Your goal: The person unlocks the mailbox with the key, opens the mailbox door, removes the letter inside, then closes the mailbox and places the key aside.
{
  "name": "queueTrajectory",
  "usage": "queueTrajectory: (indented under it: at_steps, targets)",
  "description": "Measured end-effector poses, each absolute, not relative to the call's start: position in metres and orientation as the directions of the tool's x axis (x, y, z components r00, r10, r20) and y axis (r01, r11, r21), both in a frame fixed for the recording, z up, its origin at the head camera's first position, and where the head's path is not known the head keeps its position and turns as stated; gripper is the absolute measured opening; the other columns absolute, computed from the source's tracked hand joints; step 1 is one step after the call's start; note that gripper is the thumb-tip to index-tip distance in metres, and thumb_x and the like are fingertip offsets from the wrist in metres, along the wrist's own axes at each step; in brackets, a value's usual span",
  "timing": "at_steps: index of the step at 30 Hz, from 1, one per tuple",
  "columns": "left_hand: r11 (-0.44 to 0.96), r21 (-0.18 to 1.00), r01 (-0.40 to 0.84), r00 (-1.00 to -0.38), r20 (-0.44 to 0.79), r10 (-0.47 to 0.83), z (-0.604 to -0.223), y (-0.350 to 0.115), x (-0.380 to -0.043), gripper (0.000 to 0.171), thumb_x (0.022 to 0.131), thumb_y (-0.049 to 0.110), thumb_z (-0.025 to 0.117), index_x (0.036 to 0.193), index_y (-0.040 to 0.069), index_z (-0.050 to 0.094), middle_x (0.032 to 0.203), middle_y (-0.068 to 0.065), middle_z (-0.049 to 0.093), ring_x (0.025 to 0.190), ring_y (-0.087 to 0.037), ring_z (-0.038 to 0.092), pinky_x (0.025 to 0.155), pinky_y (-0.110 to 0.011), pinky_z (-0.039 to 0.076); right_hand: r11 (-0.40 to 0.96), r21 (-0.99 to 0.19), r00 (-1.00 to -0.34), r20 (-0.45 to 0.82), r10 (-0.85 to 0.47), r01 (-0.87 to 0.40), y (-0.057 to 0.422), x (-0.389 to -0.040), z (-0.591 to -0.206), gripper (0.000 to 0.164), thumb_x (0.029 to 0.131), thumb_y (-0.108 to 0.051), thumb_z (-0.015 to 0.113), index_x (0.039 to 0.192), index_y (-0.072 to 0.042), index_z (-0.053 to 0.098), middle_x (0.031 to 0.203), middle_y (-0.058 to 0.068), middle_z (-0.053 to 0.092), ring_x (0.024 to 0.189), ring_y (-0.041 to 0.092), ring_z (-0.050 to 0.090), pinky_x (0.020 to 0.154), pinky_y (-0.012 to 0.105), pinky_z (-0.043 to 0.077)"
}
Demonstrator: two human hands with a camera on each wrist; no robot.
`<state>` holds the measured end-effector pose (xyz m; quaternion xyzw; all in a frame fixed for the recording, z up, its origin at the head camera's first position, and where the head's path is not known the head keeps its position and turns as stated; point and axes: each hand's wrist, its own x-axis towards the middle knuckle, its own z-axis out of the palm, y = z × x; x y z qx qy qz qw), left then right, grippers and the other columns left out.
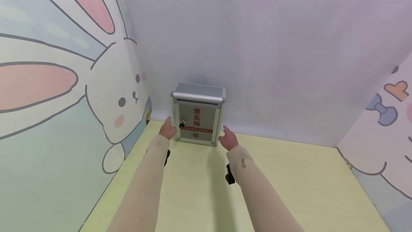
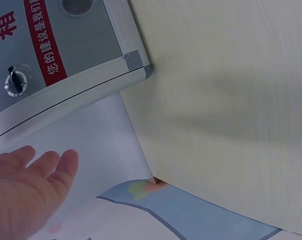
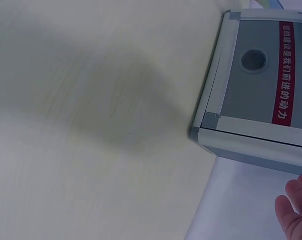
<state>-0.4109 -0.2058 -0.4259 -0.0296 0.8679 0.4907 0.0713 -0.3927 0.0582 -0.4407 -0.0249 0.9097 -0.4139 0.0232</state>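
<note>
A grey metal suggestion box with silver edges stands upright on the pale yellow table against the back wall. Its front bears red lettering, a red strip and a slot under the lid. A lock with a key sits on the left side of the front panel. My left hand is at the box's left side, its fingers loosely extended and apart from the box in the left wrist view. On the right side is my right hand; its fingers, partly cut off in the right wrist view, are relaxed and hold nothing.
The table stretches out in front of the box and to its right. A wall with a cartoon rabbit closes the left side, a plain pale wall the back. Another cartoon-printed wall stands at the right.
</note>
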Motion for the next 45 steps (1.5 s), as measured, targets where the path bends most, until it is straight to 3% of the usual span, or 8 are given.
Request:
queueTrajectory:
  at_steps: [6, 9, 12, 17, 25, 29, 32, 45]
  targets:
    - [0.509, 0.854, -0.111, -0.99, -0.143, 0.023, -0.429, -0.206, -0.416, 0.07, 0.092, 0.002, 0.034, 0.152, 0.0, -0.003, 0.158, -0.021, 0.003, 0.142, -0.04, 0.01, 0.113, -0.049, 0.017, 0.647, -0.76, -0.994, -0.01, -0.113, -0.066, 0.057, -0.398, -0.441, 0.065, 0.088, 0.0, 0.044, 0.148, 0.009, 0.019, 0.15, 0.027, 0.027, 0.129, 0.04, 0.041, 0.108, 0.048, 0.029]
    - [0.504, 0.856, -0.112, -0.989, -0.144, 0.025, -0.43, -0.206, -0.418, 0.072, 0.09, 0.0, 0.035, 0.152, 0.002, -0.002, 0.158, -0.021, 0.005, 0.134, -0.039, 0.029, 0.106, -0.047, 0.03, 0.653, -0.754, -0.992, -0.009, -0.123, -0.074, 0.056, -0.401, -0.441, 0.066, 0.088, 0.001, 0.043, 0.149, 0.007, 0.018, 0.151, 0.026, 0.026, 0.108, 0.036, 0.054, 0.107, 0.047, 0.032]
    - [0.502, 0.858, -0.111, -0.989, -0.144, 0.028, -0.431, -0.206, -0.421, 0.074, 0.089, -0.001, 0.036, 0.153, 0.004, -0.001, 0.157, -0.022, 0.01, 0.087, -0.029, 0.05, 0.077, -0.04, 0.042, 0.646, -0.76, -0.991, -0.015, -0.132, -0.074, 0.055, -0.404, -0.443, 0.067, 0.089, 0.001, 0.044, 0.15, 0.005, 0.015, 0.15, 0.027, 0.028, 0.065, 0.023, 0.048, 0.092, 0.046, 0.042]
    - [0.513, 0.853, -0.092, -0.991, -0.127, 0.034, -0.433, -0.206, -0.427, 0.077, 0.087, -0.003, 0.039, 0.153, 0.003, -0.001, 0.154, -0.027, 0.017, 0.047, -0.01, 0.023, 0.048, -0.026, 0.03, 0.629, -0.776, -0.991, -0.042, -0.123, -0.045, 0.054, -0.408, -0.445, 0.07, 0.091, 0.0, 0.045, 0.151, 0.004, 0.009, 0.149, 0.029, 0.028, 0.07, 0.028, 0.052, 0.079, 0.043, 0.041]
    - [0.497, 0.864, -0.078, -0.992, -0.119, 0.051, -0.431, -0.206, -0.431, 0.077, 0.086, -0.002, 0.04, 0.151, -0.001, -0.001, 0.153, -0.029, 0.017, 0.048, -0.011, 0.022, 0.049, -0.027, 0.029, 0.623, -0.779, -0.99, -0.022, -0.139, -0.07, 0.054, -0.413, -0.444, 0.069, 0.088, 0.001, 0.045, 0.149, 0.007, 0.011, 0.147, 0.03, 0.03, 0.064, 0.027, 0.047, 0.074, 0.041, 0.043]
    - [0.502, 0.863, -0.062, -0.993, -0.105, 0.058, -0.436, -0.207, -0.436, 0.077, 0.086, 0.0, 0.04, 0.151, -0.003, -0.001, 0.153, -0.03, 0.015, 0.056, -0.017, 0.032, 0.055, -0.03, 0.033, 0.633, -0.771, -0.991, -0.019, -0.133, -0.07, 0.053, -0.415, -0.437, 0.069, 0.089, 0.002, 0.046, 0.148, 0.009, 0.012, 0.147, 0.031, 0.029, 0.11, 0.042, 0.053, 0.095, 0.047, 0.041]
    - [0.512, 0.857, -0.057, -0.992, -0.105, 0.065, -0.44, -0.208, -0.436, 0.076, 0.088, 0.001, 0.041, 0.15, -0.003, -0.003, 0.155, -0.028, 0.011, 0.072, -0.024, 0.038, 0.064, -0.034, 0.034, 0.633, -0.772, -0.991, -0.029, -0.13, -0.06, 0.052, -0.415, -0.436, 0.069, 0.089, 0.002, 0.046, 0.148, 0.009, 0.01, 0.149, 0.03, 0.027, 0.134, 0.044, 0.031, 0.109, 0.048, 0.028]
    - [0.582, 0.813, -0.006, -0.993, -0.075, 0.094, -0.445, -0.215, -0.434, 0.074, 0.083, -0.004, 0.039, 0.151, 0.0, 0.01, 0.15, -0.029, 0.026, 0.047, -0.01, 0.023, 0.047, -0.024, 0.028, 0.649, -0.757, -0.993, -0.007, -0.117, -0.071, 0.057, -0.412, -0.437, 0.069, 0.085, 0.004, 0.046, 0.147, 0.01, 0.017, 0.145, 0.032, 0.033, 0.109, 0.039, 0.056, 0.095, 0.047, 0.042]
